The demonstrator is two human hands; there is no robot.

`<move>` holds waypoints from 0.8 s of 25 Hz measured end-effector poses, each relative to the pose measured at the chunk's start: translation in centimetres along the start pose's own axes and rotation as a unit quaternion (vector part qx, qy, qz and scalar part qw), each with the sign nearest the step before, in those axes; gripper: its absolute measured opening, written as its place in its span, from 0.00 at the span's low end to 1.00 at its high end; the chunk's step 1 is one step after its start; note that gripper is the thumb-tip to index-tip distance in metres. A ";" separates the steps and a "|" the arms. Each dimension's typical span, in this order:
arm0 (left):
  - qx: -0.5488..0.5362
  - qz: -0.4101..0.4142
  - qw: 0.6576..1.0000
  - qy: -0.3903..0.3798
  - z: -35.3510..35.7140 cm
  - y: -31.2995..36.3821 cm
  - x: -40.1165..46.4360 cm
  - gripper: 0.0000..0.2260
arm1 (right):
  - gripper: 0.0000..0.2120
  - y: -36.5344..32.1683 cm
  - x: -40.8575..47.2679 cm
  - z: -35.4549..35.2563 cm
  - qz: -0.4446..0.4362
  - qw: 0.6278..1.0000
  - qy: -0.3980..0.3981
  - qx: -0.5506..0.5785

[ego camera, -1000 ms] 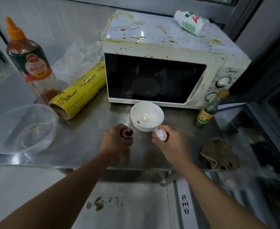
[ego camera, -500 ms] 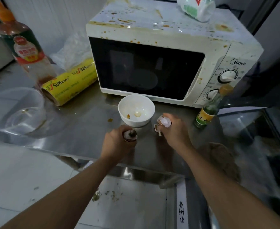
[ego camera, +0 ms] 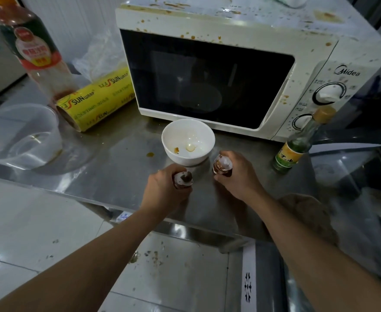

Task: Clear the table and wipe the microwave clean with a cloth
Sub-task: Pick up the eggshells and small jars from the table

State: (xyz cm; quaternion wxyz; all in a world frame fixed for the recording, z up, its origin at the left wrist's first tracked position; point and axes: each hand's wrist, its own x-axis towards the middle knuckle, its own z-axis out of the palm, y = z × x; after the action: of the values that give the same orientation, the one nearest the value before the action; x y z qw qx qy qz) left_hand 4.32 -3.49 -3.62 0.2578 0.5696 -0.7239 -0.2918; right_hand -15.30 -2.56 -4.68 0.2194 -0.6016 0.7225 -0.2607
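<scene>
A stained white microwave (ego camera: 207, 75) stands at the back of the steel table (ego camera: 117, 167); brown splatter marks its top and front. A white bowl (ego camera: 180, 129) with a little residue sits in front of its door. My left hand (ego camera: 162, 192) grips a small brown shell-like piece (ego camera: 183, 180) just below the bowl. My right hand (ego camera: 239, 176) grips a similar brown and white piece (ego camera: 222, 165) beside the bowl's right side. A brown cloth (ego camera: 306, 212) lies at the table's right front edge.
A yellow cling-wrap roll (ego camera: 97, 100), a tall sauce bottle (ego camera: 32, 48) and a clear plastic container (ego camera: 20, 136) stand on the left. A small green bottle (ego camera: 295, 147) stands by the microwave's dials. A white bottle (ego camera: 290, 0) lies on the microwave. Tiled floor lies below.
The view has moved closer to the table. My right hand has shifted up beside the bowl, still holding its piece. My left hand keeps its grip in about the same place.
</scene>
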 end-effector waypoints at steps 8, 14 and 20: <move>-0.006 0.011 1.000 -0.021 0.1 -0.4 0.2 0.15 | 0.27 0.0 -0.1 0.8 -0.002 0.999 0.036 -0.015; -0.003 0.011 1.000 -0.021 0.1 -0.9 0.1 0.15 | 0.23 0.1 -0.3 1.2 0.000 0.999 0.034 -0.015; 0.000 0.013 1.000 -0.023 0.1 -1.1 -0.2 0.15 | 0.19 0.6 -0.9 1.6 -0.017 0.998 0.050 -0.021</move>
State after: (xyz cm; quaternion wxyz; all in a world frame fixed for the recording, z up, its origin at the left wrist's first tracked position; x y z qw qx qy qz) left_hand 5.01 -3.43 -4.45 0.2450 0.5531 -0.7371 -0.3011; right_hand -14.56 -1.79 -6.30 0.1661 -0.6047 0.7273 -0.2788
